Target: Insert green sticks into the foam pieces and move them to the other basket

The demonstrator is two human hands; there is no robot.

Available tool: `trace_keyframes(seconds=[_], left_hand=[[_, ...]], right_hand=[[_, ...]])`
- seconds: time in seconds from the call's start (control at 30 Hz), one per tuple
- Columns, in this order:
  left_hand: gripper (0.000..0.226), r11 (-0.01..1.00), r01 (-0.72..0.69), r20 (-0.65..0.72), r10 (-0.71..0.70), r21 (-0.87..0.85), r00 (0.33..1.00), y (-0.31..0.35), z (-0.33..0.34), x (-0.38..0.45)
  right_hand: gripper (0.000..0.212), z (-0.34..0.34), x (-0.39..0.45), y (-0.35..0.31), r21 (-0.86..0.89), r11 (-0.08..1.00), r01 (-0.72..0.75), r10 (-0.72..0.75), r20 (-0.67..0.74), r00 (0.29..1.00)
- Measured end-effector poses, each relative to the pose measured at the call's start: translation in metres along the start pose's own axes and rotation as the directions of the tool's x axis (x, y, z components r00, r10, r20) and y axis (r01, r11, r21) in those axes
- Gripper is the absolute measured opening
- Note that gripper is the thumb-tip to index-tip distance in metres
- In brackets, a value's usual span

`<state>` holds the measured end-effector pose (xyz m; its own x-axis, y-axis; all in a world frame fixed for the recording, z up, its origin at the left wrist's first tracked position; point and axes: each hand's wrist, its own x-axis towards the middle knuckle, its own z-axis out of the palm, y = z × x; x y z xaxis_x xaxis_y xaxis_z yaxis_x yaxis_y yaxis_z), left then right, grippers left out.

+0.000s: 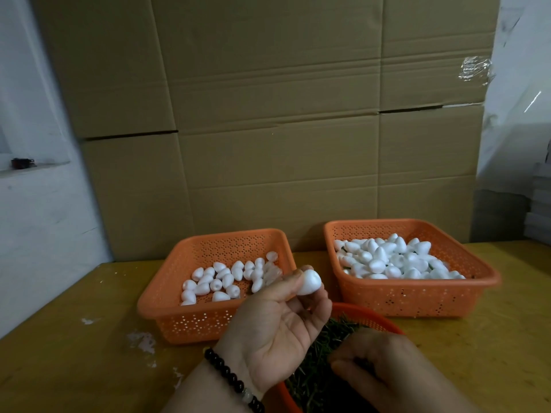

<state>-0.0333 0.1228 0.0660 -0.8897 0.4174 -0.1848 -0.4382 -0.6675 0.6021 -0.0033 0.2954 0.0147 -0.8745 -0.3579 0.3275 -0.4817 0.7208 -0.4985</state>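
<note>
My left hand (277,326) is raised palm up and pinches one white foam piece (309,282) between thumb and fingertips. Low at the front, my right hand (384,365) reaches into a round orange bowl (369,315) full of green sticks (316,374), its fingers curled among them; whether it holds a stick is hidden. The left orange basket (167,305) has several plain foam pieces (229,278). The right orange basket (417,296) is heaped with foam pieces (393,260), some with green sticks showing.
The baskets stand on a yellow wooden table (74,338) with chipped white patches. A wall of stacked cardboard boxes (268,129) rises right behind the baskets. A white wall is at left and plastic-wrapped goods (518,114) stand at right.
</note>
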Motion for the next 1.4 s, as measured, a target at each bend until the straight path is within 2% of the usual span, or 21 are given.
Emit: trace_keyframes(seconds=[0.07,0.13,0.23,0.3,0.37,0.5,0.77,0.9,1.13,1.4], left_hand=[[0.034,1.000,-0.010,-0.012,0.010,-0.012,1.000,0.000,0.001,0.000],[0.034,1.000,-0.015,-0.022,0.015,-0.014,1.000,0.000,0.002,-0.001],[0.035,1.000,-0.015,-0.031,0.016,0.012,0.999,0.000,0.003,-0.001],[0.036,1.000,-0.006,-0.038,0.007,0.024,0.999,-0.001,0.003,-0.001],[0.036,1.000,0.005,-0.034,-0.004,0.031,0.999,-0.001,0.004,-0.002],[0.042,0.999,0.011,-0.035,-0.010,0.037,0.999,-0.001,0.004,-0.002],[0.028,0.992,0.055,0.019,-0.057,0.112,0.998,-0.003,0.003,-0.004],[0.030,0.988,0.048,0.028,-0.053,0.148,0.998,-0.003,0.003,-0.004],[0.034,0.981,0.017,0.055,-0.029,0.193,0.998,-0.005,0.004,-0.004],[0.036,0.958,-0.050,0.103,0.021,0.281,0.994,-0.009,0.003,-0.002]], right_hand=[[0.015,-0.002,-0.003,0.000,0.134,0.988,-0.082,0.098,-0.122,0.988],[0.011,-0.004,-0.004,-0.002,0.323,0.938,-0.123,0.185,-0.168,0.968],[0.009,-0.004,-0.001,-0.009,0.668,0.738,-0.093,0.290,-0.189,0.938],[0.017,-0.004,0.001,-0.011,0.807,0.587,-0.067,0.366,-0.190,0.911],[0.019,-0.005,0.003,-0.012,0.860,0.507,-0.053,0.412,-0.187,0.892],[0.020,-0.009,0.005,-0.011,0.900,0.435,-0.026,0.450,-0.192,0.872],[0.018,-0.006,0.008,-0.006,0.965,0.250,0.082,0.421,-0.184,0.888],[0.022,-0.005,0.009,-0.004,0.962,0.263,0.073,0.425,-0.183,0.886],[0.014,-0.002,0.007,-0.001,0.892,0.440,0.105,0.422,-0.309,0.852],[0.022,0.001,0.006,-0.003,0.800,0.589,0.117,0.379,-0.401,0.834]])
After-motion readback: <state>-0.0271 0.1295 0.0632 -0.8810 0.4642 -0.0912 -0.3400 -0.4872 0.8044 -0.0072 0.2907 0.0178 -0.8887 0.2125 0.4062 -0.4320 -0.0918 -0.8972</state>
